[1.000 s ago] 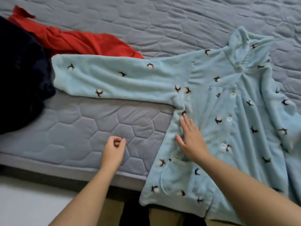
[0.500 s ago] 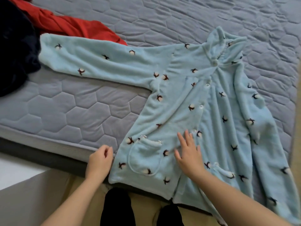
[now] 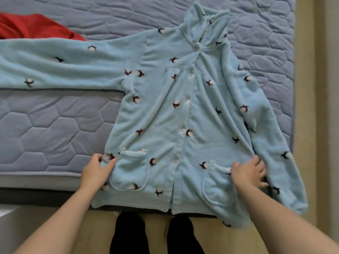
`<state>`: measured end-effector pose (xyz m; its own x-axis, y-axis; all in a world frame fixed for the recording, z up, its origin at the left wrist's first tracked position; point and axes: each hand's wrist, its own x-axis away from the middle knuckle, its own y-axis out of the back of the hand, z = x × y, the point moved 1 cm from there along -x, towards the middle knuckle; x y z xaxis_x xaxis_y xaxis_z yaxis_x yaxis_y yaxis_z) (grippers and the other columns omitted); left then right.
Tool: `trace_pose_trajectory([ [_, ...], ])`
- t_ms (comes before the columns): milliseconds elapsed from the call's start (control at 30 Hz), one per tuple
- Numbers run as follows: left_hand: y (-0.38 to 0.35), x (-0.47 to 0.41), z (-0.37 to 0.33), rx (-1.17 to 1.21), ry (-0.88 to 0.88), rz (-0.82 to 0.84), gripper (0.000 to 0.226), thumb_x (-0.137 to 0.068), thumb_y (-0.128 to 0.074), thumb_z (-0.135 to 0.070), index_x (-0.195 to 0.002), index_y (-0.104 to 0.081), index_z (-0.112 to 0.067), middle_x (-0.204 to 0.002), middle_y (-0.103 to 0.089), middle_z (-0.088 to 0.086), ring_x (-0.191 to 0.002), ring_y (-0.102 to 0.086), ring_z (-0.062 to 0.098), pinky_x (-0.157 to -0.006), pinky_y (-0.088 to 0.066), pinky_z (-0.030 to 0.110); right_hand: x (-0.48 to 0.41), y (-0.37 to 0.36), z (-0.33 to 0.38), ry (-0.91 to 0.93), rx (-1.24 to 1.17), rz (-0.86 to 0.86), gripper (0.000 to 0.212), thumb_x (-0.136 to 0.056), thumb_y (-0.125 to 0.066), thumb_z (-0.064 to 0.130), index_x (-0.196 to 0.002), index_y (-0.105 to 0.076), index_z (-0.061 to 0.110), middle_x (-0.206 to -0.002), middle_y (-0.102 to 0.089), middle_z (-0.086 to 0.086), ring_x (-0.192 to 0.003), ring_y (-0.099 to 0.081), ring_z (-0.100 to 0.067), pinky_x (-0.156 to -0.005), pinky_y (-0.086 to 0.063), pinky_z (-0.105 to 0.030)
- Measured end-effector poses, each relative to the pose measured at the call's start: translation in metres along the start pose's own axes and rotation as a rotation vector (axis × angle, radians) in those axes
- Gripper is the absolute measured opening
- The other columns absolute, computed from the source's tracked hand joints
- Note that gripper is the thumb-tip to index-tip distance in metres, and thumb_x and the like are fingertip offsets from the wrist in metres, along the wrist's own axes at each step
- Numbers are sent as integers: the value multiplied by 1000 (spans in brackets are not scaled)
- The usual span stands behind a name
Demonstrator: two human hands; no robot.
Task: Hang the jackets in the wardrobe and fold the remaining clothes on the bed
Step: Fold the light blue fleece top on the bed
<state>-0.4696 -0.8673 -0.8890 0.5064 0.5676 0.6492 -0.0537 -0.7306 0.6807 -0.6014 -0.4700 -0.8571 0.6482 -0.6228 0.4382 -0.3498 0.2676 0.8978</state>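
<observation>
Well, the bed [image 3: 55,129] carries the robe [image 3: 165,110] flat, collar pointing away, hem over the near edge, one sleeve stretched left, bare quilt below it. A red garment [image 3: 33,26] lies beyond. The left hand [image 3: 95,171] and right hand [image 3: 247,173] pinch its sides.

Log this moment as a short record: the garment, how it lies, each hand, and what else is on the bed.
garment: blue fleece top, front up, buttons down the middle
placement: spread on the grey quilted mattress, hem hanging over the near edge
sleeves: outstretched sleeve lies toward the person's left; other sleeve lies down along the body
hands: left hand grips one side edge near the hem; right hand grips the fabric at the opposite side
also on bed: red garment, bunched, beyond the outstretched sleeve
</observation>
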Motion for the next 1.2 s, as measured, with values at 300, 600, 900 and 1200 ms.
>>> trace_pose_trajectory([
  [300, -5, 31, 11, -45, -14, 21, 41, -85, -64, -44, -67, -54, -8, -65, -60, 9, -62, -53, 22, -52, -36, 34, -48, 29, -75, 50, -32, 154, 21, -98, -42, 29, -91, -44, 10, -104, -57, -23, -95, -52, -40, -74, -38, -39],
  [600, 5, 16, -24, -102, 29, 98, 34, -83, -64, -48, -88, -56, -15, -85, -61, 4, -78, -54, 22, -60, -37, 34, -16, 26, -18, 113, 184, 64, 74, -88, -57, 24, -147, -14, 10, -154, -17, -14, -141, -19, -32, -111, -23, -49],
  [900, 14, -81, -128, 753, 152, 191, 24, -89, -62, -36, -96, -63, -13, -101, -67, 7, -88, -65, 21, -79, -54, 38, 48, -30, 157, 925, 203, 112, 72, -92, -43, 32, -152, -5, 25, -160, 10, 0, -147, 10, -20, -116, -1, -48],
  [1200, 19, -138, -142, 856, 163, 21, 16, -85, -66, -20, -96, -64, -9, -104, -69, 13, -87, -67, 26, -78, -56, 38, 25, -61, 197, 917, 547, -49, 66, -95, -17, 54, -152, 2, 28, -160, 8, -8, -147, 12, -23, -111, 10, -63],
])
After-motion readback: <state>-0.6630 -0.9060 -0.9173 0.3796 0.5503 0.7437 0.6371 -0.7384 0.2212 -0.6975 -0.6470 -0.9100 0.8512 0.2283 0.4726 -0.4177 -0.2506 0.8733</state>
